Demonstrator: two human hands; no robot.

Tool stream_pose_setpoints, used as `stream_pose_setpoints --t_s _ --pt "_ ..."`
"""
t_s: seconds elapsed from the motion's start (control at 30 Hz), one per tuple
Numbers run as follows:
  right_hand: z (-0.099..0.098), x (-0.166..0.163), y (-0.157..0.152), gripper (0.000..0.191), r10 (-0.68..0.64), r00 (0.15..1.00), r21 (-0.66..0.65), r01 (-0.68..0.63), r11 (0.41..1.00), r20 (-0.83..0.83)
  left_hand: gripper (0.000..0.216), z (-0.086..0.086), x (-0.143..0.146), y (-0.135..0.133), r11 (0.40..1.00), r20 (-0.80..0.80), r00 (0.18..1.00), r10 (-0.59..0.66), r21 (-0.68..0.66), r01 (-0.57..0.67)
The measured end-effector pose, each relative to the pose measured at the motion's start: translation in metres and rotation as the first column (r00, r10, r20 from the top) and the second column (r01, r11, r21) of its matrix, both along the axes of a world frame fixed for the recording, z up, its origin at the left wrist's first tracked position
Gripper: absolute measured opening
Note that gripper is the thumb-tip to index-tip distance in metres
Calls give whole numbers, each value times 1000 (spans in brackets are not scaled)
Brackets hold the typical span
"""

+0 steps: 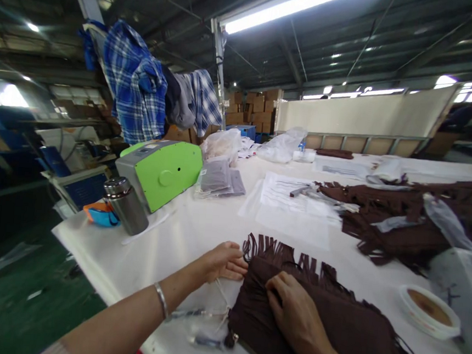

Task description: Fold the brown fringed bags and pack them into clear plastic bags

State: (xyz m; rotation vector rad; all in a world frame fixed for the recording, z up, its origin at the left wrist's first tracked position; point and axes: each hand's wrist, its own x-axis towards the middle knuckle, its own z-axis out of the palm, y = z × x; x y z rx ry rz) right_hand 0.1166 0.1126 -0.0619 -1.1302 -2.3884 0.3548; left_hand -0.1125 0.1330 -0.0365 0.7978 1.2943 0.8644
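A dark brown fringed garment (pixel 330 323) lies on the white table (pixel 198 234) in front of me. My right hand (pixel 294 306) rests on top of it, fingers curled and pressed into the cloth near its upper left corner. My left hand (pixel 226 261) sits at the garment's left edge beside the fringe, fingers bent together and touching the cloth; a bracelet is on that wrist. Thin white strings and a small tag lie on the table just below my left hand.
A green and grey machine (pixel 160 173) and a steel flask (pixel 126 206) stand at the table's left end. Papers (pixel 295 204), bagged items and a pile of brown fringed garments (pixel 406 219) lie further back and right. A tape roll (pixel 429 309) sits at right.
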Motion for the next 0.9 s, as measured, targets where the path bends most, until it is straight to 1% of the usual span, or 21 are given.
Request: stream_pose_setpoints --t_s 0.07,0.13,0.2,0.3,0.37,0.47,0.53,0.6,0.73,0.9 --pt "2 0 -1 18 -4 1000 -5 4 1000 -13 46 -3 7 7 999 13 1000 -17 -29 18" --pt "2 -1 -1 19 -8 1000 -7 8 1000 -26 39 -5 15 12 999 43 999 -17 -43 19" --pt "0 -1 -1 19 -11 999 -11 11 1000 -36 32 -8 26 15 1000 99 995 9 -23 -6" --pt "-5 -1 1 18 -15 999 -25 14 1000 -47 26 -14 44 17 989 211 972 103 84 -123" --pt "-7 -2 2 18 -16 999 -42 14 999 -42 29 -19 55 20 958 276 942 189 157 -239" --pt "-8 -1 2 18 -19 999 -62 17 998 -33 36 -26 64 24 902 337 892 300 203 -380" --pt "-7 -1 1 18 -20 999 -71 17 997 -40 38 -28 65 25 879 355 871 339 210 -428" --pt "-5 -1 1 18 -17 998 -83 12 997 -60 40 -26 64 21 871 357 864 354 210 -444" --pt "-4 -1 1 19 -20 996 -101 12 995 -86 42 -21 58 13 875 318 869 378 186 -448" --pt "-3 -1 2 20 -26 997 -103 18 995 -75 34 -16 54 16 876 296 872 389 175 -450"
